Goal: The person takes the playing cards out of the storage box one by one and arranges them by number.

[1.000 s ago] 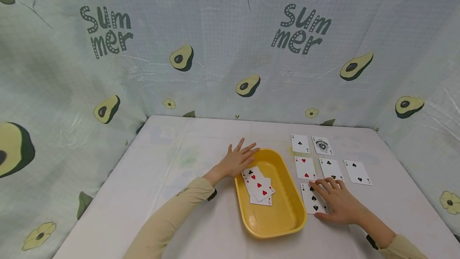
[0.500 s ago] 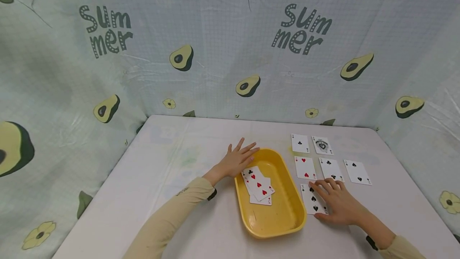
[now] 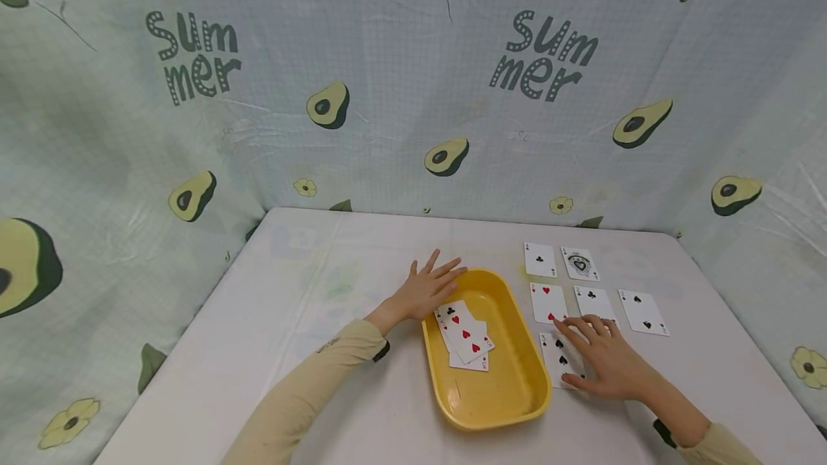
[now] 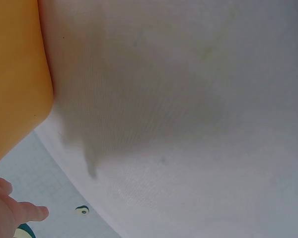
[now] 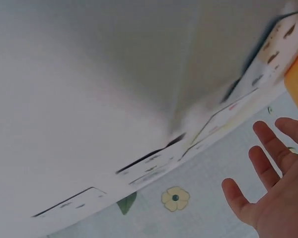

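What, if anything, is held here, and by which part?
Nothing appears held: the left hand rests, fingers spread, on the rim of the yellow tray; the right hand is spread over a spade card.

The tray [image 3: 500,395] is yellow. The cards [image 3: 548,300] are white, printed with red hearts, black clubs and black spades. The bench [image 3: 304,278] is white, faintly smudged green. Pale blue-grey cloth [image 3: 388,41] carries green-and-yellow avocados [image 3: 327,105], yellow flowers [image 3: 305,187] and dark "summer" lettering [image 3: 202,74]. The sleeves [image 3: 297,393] are beige, the wristbands [image 3: 382,351] black.
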`<state>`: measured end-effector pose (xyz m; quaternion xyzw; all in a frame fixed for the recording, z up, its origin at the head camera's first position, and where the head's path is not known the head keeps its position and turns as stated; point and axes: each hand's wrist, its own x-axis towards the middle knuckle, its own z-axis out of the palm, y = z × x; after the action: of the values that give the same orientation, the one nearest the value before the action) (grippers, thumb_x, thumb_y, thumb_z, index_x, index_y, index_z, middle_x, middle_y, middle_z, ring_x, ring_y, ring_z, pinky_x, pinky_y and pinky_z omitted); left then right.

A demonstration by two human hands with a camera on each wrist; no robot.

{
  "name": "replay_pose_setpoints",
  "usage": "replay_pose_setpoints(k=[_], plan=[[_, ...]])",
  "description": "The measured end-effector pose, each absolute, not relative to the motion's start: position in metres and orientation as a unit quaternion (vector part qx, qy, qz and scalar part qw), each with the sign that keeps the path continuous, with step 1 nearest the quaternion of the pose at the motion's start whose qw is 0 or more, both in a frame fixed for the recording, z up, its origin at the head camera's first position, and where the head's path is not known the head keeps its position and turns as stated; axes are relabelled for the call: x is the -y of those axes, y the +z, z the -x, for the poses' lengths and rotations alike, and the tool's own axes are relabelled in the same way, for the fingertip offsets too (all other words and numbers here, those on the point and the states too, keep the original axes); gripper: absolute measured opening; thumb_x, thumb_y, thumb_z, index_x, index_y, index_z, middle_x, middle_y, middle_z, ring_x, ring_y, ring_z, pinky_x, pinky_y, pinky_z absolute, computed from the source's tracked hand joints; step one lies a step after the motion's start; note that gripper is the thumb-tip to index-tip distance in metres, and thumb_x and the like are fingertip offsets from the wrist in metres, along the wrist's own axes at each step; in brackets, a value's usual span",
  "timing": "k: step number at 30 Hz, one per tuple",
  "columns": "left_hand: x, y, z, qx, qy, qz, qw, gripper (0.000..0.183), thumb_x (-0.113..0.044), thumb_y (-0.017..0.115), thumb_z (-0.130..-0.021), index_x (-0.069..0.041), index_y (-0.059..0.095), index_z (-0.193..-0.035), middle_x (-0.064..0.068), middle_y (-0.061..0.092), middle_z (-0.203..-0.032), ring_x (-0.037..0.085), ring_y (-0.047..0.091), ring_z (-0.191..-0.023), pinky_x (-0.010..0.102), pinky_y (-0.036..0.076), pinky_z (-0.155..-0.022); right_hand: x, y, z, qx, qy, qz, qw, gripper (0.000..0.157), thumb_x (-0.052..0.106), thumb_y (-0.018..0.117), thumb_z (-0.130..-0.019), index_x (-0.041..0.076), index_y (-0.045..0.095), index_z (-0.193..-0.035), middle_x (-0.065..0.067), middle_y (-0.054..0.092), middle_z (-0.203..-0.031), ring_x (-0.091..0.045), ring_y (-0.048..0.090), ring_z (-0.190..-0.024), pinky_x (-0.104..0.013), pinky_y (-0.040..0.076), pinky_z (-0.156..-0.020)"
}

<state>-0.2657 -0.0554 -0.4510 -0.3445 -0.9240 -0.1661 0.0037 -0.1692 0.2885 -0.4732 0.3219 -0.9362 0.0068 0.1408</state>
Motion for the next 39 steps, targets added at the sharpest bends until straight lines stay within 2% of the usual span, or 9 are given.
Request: replay_pose_setpoints(k=[6,15,20,27,39], plan=[[0.055,-0.450,0.265,0.927,-0.159,0.340,-0.004,0.045,-0.036,0.022,-0.098,-0.025,0.026,-0.141,-0.003,0.020,-0.150,0.034,0.002,-0.139,0.067,0.012,-0.100,-0.277,-0.455,0.173,0.925,0.039,-0.337,0.171,0.072,0.040,0.071,-0.069,0.009,0.046,-0.128,-0.003,0.047,-0.121,-0.023,0.037,-0.108,-0.046,0.029,-0.087],[0.055,-0.451,0.265,0.926,-0.160,0.342,-0.001,0.045,-0.036,0.023,-0.098,-0.024,0.027,-0.141,-0.003,0.020,-0.150,0.035,0.003,-0.139,0.066,0.013,-0.100,-0.250,-0.434,0.174,0.910,0.048,-0.371,0.180,0.066,0.041,0.065,-0.077,0.014,0.042,-0.133,-0.002,0.045,-0.125,-0.021,0.035,-0.112,-0.045,0.028,-0.091],[0.055,-0.451,0.266,0.926,-0.165,0.341,-0.004,0.045,-0.037,0.023,-0.098,-0.024,0.028,-0.141,-0.004,0.020,-0.149,0.032,0.001,-0.139,0.065,0.012,-0.101,-0.231,-0.429,0.175,0.904,0.050,-0.392,0.165,0.062,0.038,0.066,-0.077,0.012,0.046,-0.129,-0.001,0.045,-0.126,-0.021,0.035,-0.113,-0.045,0.028,-0.092],[0.055,-0.452,0.267,0.926,-0.162,0.342,0.000,0.044,-0.034,0.026,-0.098,-0.024,0.028,-0.141,-0.004,0.021,-0.149,0.033,0.004,-0.139,0.065,0.013,-0.102,-0.206,-0.427,0.181,0.892,0.042,-0.427,0.143,0.060,0.038,0.067,-0.075,0.017,0.047,-0.128,0.001,0.048,-0.125,-0.021,0.039,-0.114,-0.046,0.033,-0.093],[0.055,-0.450,0.268,0.929,-0.150,0.337,-0.004,0.045,-0.037,0.024,-0.098,-0.026,0.027,-0.141,-0.006,0.021,-0.149,0.032,0.003,-0.139,0.063,0.015,-0.102,-0.175,-0.431,0.195,0.876,0.010,-0.476,0.080,0.058,0.037,0.064,-0.077,0.010,0.049,-0.127,-0.007,0.047,-0.131,-0.025,0.041,-0.114,-0.048,0.034,-0.093]])
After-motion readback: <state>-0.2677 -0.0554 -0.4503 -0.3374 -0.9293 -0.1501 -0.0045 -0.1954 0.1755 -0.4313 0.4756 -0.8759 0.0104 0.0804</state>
